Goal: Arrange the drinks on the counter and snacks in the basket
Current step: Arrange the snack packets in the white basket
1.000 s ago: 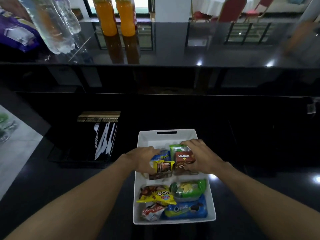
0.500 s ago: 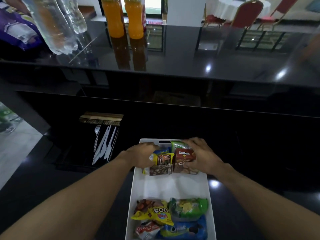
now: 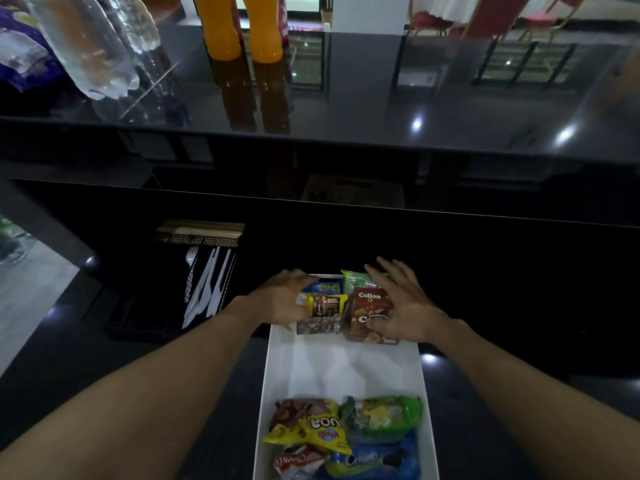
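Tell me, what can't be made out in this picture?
All in the head view:
- Two orange drink bottles: tops cut off by the upper edge.
- Clear plastic water bottles: tops cut off too.
- Blue snack packet: mostly hidden behind the yellow-edged snack packet; name unreadable.
- White plastic basket: near end cut off by the lower edge.

Middle of basket (image 3: 266, 393): bare white floor, open lane between two snack clusters.
Far end: jammed. Collon box (image 3: 369, 306), green packet (image 3: 353, 280), blue packet (image 3: 323, 288) and yellow-edged packet (image 3: 325, 304) crowded together, left hand (image 3: 282, 297) and right hand (image 3: 405, 306) flat against the flanks.
Near end: filled across by yellow bag (image 3: 318, 429), green bag (image 3: 381, 415), blue biscuit pack (image 3: 374, 459), red-and-white packet (image 3: 298, 460).
Left of basket: open worktop (image 3: 225, 445), then cutlery tray (image 3: 194, 240) well apart.
Upper counter (image 3: 381, 109): orange bottles (image 3: 221, 32) and clear bottles (image 3: 93, 50) blocking the left stretch; right stretch open.
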`<state>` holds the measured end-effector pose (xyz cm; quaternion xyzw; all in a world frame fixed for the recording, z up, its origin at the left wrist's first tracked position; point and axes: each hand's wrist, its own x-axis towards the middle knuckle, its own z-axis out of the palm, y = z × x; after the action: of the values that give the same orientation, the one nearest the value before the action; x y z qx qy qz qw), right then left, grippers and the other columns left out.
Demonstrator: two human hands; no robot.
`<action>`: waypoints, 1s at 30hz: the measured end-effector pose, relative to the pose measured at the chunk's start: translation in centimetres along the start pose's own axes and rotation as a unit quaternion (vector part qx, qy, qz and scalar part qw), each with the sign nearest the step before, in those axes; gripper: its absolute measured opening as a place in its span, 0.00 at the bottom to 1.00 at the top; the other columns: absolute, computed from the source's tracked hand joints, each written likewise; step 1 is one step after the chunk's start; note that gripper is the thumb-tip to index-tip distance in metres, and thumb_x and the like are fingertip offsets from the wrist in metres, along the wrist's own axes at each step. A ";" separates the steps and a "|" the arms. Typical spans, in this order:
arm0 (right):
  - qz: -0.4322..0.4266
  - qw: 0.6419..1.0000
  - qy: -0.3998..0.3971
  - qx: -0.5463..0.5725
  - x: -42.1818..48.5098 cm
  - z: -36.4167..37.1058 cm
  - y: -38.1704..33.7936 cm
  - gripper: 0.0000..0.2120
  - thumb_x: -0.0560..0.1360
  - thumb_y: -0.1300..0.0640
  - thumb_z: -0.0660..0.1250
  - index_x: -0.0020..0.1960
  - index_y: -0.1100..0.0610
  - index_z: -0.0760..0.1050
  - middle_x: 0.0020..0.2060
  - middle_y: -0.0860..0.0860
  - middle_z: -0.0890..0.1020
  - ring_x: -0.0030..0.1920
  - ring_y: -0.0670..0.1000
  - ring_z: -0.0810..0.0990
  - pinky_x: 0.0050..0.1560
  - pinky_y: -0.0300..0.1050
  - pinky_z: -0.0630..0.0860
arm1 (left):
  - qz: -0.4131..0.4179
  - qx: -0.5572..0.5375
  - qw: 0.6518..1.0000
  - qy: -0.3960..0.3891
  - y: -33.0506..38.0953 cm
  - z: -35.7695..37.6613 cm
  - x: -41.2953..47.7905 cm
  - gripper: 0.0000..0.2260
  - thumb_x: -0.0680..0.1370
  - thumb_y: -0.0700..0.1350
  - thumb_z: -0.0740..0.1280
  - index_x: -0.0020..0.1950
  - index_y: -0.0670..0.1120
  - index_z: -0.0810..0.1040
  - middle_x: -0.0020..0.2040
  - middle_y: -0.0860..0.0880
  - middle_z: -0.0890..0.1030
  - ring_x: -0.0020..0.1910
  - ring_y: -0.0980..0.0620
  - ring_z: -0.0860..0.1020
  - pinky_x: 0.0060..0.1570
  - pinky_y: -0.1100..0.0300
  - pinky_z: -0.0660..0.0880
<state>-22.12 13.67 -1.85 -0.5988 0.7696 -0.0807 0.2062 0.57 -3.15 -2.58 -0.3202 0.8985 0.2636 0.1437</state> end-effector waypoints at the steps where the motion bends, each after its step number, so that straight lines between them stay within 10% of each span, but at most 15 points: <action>1: -0.004 1.000 0.001 -0.002 -0.1 0.1 0.0 0.53 0.69 0.40 0.77 0.82 0.44 0.46 0.81 0.45 0.43 0.79 0.50 0.38 0.80 0.55 0.48 | 0.009 0.000 1.000 0.012 -0.1 0.2 -0.2 0.35 0.78 0.52 0.68 0.81 0.55 0.55 0.79 0.53 0.57 0.77 0.48 0.56 0.73 0.54 0.59; 13: -0.046 0.998 0.032 -0.016 -1.4 0.0 -0.4 0.55 0.67 0.38 0.78 0.82 0.47 0.48 0.81 0.48 0.46 0.80 0.51 0.41 0.79 0.56 0.50 | 0.093 0.080 0.982 0.144 0.5 -0.1 -2.4 0.19 0.74 0.49 0.72 0.62 0.49 0.71 0.58 0.50 0.68 0.57 0.50 0.67 0.56 0.53 0.69; 30: -0.123 0.979 0.137 -0.084 -4.5 0.3 -0.7 0.24 0.64 0.44 0.79 0.53 0.52 0.73 0.53 0.51 0.75 0.55 0.54 0.73 0.54 0.49 0.69 | 0.069 0.174 0.970 0.155 3.1 0.0 -4.7 0.11 0.78 0.50 0.66 0.60 0.56 0.78 0.51 0.51 0.83 0.50 0.47 0.81 0.43 0.57 0.72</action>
<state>-20.52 17.80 -0.89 -0.6875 0.7149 -0.1221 0.0359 2.12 1.21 0.59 -0.2644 0.9618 0.0602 0.0377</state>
